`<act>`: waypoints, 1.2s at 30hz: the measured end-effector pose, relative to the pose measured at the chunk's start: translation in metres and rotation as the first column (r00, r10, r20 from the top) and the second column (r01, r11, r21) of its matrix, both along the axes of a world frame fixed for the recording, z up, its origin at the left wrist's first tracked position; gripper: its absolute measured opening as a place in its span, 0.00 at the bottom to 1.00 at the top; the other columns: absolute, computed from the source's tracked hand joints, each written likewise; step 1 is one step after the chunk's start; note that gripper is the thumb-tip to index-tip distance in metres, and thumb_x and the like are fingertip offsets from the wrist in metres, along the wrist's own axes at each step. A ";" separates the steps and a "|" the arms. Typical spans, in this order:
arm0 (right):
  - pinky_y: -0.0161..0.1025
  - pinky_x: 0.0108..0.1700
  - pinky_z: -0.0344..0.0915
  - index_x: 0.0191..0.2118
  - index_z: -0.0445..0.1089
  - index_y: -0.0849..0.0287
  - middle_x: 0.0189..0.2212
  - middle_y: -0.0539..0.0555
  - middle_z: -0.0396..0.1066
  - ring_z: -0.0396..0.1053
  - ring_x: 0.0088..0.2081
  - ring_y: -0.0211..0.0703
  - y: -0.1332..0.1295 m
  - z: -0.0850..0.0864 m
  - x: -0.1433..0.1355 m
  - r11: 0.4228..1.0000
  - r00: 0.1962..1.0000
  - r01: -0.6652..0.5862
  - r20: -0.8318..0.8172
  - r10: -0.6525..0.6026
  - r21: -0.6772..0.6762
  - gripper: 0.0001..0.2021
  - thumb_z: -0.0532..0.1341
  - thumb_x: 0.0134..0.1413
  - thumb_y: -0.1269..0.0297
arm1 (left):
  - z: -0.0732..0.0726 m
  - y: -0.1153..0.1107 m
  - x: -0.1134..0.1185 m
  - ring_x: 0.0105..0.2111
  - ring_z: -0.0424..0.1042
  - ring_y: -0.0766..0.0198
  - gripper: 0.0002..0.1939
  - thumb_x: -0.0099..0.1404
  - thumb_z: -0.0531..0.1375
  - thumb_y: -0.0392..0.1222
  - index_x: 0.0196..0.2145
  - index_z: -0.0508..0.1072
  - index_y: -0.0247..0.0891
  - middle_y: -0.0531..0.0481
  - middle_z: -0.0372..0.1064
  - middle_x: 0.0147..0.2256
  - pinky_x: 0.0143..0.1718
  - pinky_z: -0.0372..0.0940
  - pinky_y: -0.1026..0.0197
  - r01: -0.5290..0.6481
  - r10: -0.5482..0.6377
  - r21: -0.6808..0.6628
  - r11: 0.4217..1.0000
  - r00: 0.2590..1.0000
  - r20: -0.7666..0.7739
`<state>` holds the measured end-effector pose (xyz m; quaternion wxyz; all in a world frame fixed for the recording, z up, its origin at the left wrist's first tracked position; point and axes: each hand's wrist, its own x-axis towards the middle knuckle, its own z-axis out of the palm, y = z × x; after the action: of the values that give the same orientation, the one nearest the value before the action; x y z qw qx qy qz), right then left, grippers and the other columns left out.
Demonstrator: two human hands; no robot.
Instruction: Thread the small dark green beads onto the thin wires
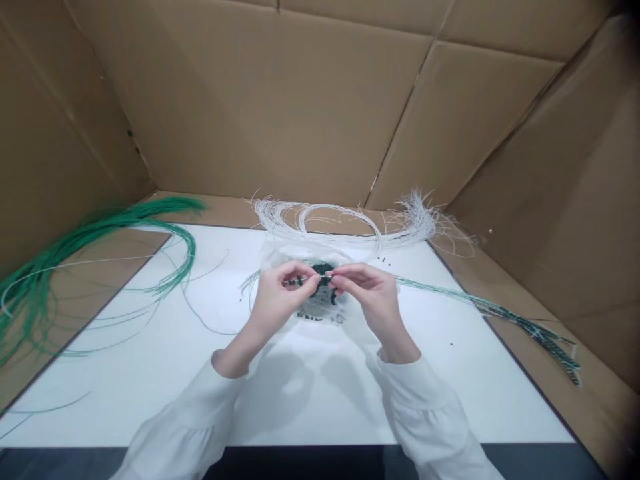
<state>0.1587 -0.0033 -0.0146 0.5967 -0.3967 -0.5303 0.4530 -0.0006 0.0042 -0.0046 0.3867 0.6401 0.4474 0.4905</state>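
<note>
Over the middle of the white board, my left hand (pixel 283 293) and my right hand (pixel 367 287) meet fingertip to fingertip. Both pinch at a short, pale, thin strand (pixel 324 276); any small piece on it is too tiny to make out. Just beneath the fingers lies a clear plastic bag (pixel 320 312) with dark print, holding small black pieces (pixel 325 269) that look like beads. Behind my right hand, a bundle of thin green strands (pixel 440 287) runs to the right, its far end thick with dark pieces (pixel 550 343).
A large bundle of green strands (pixel 100 233) spreads along the left side. White strands (pixel 340 227) lie coiled at the back. The white board (pixel 500 393) has a few loose dark specks. Cardboard walls (pixel 280 100) enclose the back and sides.
</note>
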 end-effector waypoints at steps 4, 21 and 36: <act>0.34 0.30 0.69 0.29 0.74 0.57 0.28 0.51 0.75 0.72 0.28 0.38 -0.001 -0.001 0.001 0.992 0.969 0.071 0.228 -0.093 0.102 0.04 0.64 0.44 0.65 | -0.001 0.001 0.000 0.24 0.61 0.69 0.06 0.53 0.60 0.40 0.24 0.72 0.34 0.51 0.67 0.23 0.23 0.56 0.68 -0.018 0.020 0.036 0.999 0.998 -0.055; 0.36 0.34 0.69 0.34 0.73 0.56 0.31 0.51 0.76 0.73 0.31 0.40 -0.006 0.001 -0.002 0.946 0.906 0.128 0.352 -0.234 0.299 0.05 0.62 0.49 0.65 | 0.001 0.000 0.003 0.23 0.60 0.70 0.06 0.53 0.59 0.40 0.24 0.72 0.35 0.52 0.67 0.22 0.23 0.56 0.68 -0.010 0.013 0.046 0.999 0.997 -0.076; 0.36 0.29 0.65 0.26 0.74 0.57 0.26 0.53 0.73 0.68 0.28 0.40 0.000 0.000 0.002 0.984 0.914 0.052 0.390 -0.115 0.170 0.05 0.63 0.45 0.62 | 0.003 0.002 0.001 0.26 0.67 0.66 0.06 0.54 0.59 0.40 0.26 0.73 0.36 0.50 0.72 0.27 0.25 0.58 0.66 0.077 -0.074 0.011 0.997 0.986 -0.150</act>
<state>0.1605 -0.0029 -0.0147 0.5245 -0.4551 -0.6567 0.2942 0.0009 0.0057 -0.0017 0.3648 0.6950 0.4463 0.4298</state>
